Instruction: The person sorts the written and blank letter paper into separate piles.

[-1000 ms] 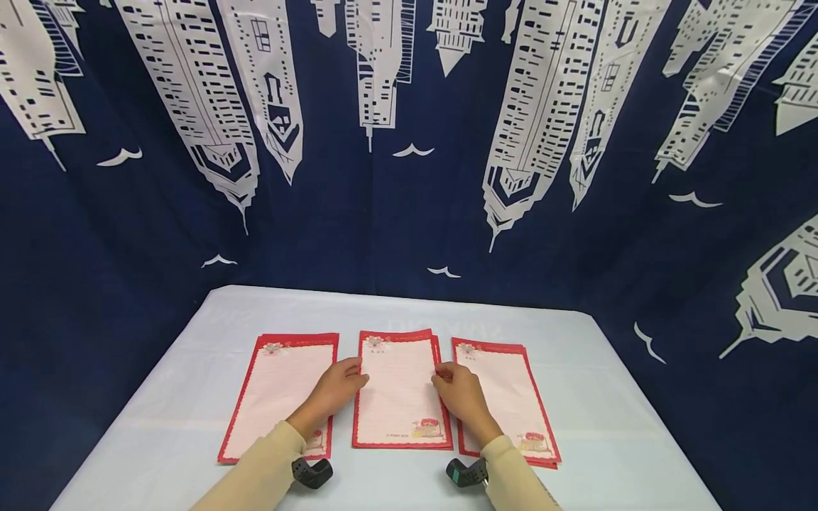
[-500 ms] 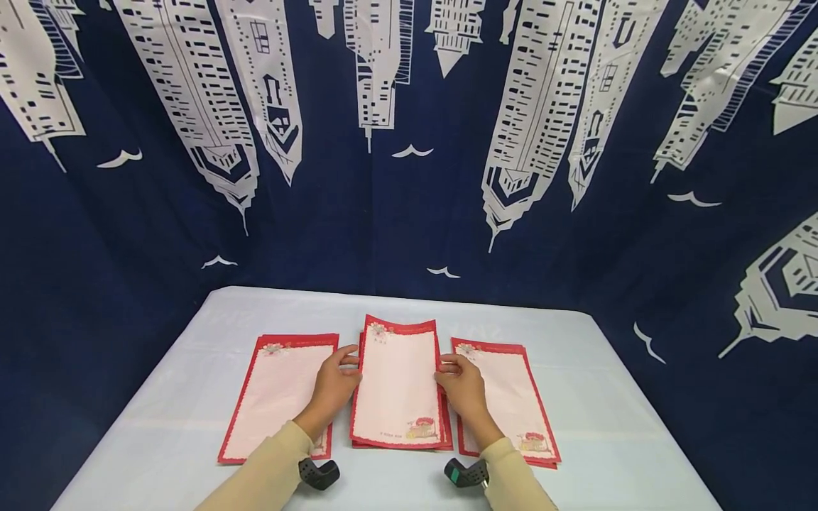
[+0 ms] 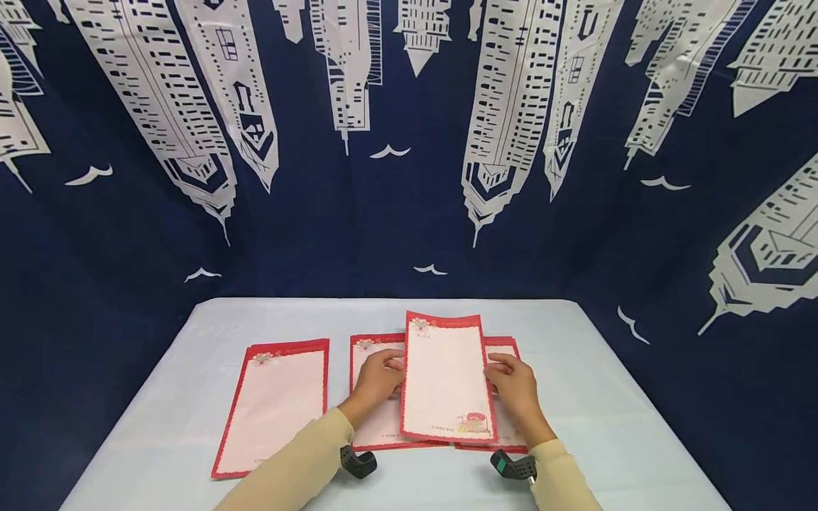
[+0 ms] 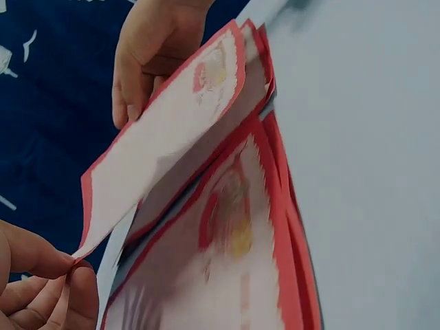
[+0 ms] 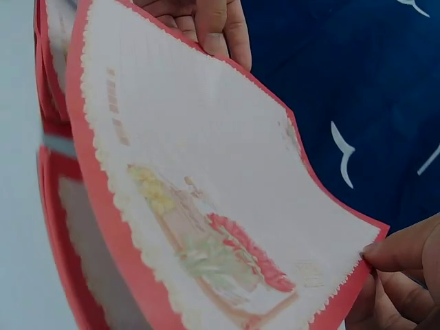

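A sheet of red-bordered writing paper (image 3: 445, 380) is held up between my two hands, slightly bowed, above the other paper. My left hand (image 3: 380, 380) pinches its left edge between thumb and fingers; the left wrist view shows this pinch (image 4: 48, 282) close up. On the opposite edge, my right hand (image 3: 514, 383) pinches the paper the same way, thumb (image 5: 405, 247) on the printed face. Under the raised sheet lie the middle stack of paper (image 3: 377, 426) and the right stack (image 3: 511, 429), both partly covered by it in the head view.
Another stack of the same paper (image 3: 275, 404) lies on the left of the white table (image 3: 613, 426). A dark blue curtain with a white city print (image 3: 383, 220) hangs behind the table's far edge. Black wrist devices (image 3: 359, 463) sit at both cuffs.
Both hands have lifted the top sheet off the middle stack and carried it rightward, so it now overlaps the right stack. The head view has also shifted slightly.
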`<state>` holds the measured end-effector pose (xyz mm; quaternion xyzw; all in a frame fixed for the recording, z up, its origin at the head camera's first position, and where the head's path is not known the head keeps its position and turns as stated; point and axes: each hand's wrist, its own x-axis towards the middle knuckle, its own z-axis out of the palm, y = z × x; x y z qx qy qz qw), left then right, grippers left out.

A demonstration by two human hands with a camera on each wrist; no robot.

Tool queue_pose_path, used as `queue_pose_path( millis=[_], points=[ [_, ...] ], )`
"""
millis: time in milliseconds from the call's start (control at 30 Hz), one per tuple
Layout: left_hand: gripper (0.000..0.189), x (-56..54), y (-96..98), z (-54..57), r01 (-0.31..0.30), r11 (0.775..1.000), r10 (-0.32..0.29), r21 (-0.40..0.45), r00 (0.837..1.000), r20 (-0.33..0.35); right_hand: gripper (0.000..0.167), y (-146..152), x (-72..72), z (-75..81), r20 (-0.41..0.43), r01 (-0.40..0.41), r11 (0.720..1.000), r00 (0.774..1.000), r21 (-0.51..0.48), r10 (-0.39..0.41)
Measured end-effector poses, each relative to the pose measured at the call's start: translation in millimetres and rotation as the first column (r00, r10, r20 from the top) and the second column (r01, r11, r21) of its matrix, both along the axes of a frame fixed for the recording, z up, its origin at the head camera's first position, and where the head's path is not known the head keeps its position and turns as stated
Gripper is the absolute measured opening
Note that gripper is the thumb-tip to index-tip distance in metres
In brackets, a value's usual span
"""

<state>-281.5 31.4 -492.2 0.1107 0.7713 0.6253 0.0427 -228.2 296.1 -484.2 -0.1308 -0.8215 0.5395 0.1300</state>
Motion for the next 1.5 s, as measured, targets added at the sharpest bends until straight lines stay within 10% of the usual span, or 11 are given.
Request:
queue_pose_path(
  millis=[400,600,733,900,1033,1500],
  points=[
    [0.053,5.9,54.5,-3.3,0.197,0.98,-0.196,0.003,0.977,0.078,0.032,46,8.4,-2.7,0.08,0.101,0.985,0.99,0.138,-0.112],
    [0.013,7.4,65.2,-1.6,0.297,0.955,-0.297,0.011,0.948,0.115,0.029,60,11.0,-5.8,0.124,0.104,0.975,0.984,0.198,-0.13],
    [0.031,7.6,67.6,0.0,0.302,0.953,-0.298,-0.022,0.948,0.113,0.031,65,10.5,-8.8,0.153,0.094,0.971,0.98,0.22,-0.129],
    [0.009,8.1,67.7,1.0,0.289,0.954,-0.277,-0.074,0.951,0.136,0.036,67,11.4,-10.2,0.17,0.085,0.963,0.977,0.256,-0.131],
    [0.039,10.7,63.1,2.6,0.282,0.948,-0.267,-0.148,0.957,0.11,0.037,64,11.2,-7.6,0.12,0.096,0.951,0.983,0.292,-0.136],
    [0.052,5.0,10.8,5.9,0.17,0.961,-0.177,-0.218,0.984,-0.013,0.028,-1,-8.2,-4.2,0.04,-0.03,0.968,0.999,0.25,0.02]
  ],
)
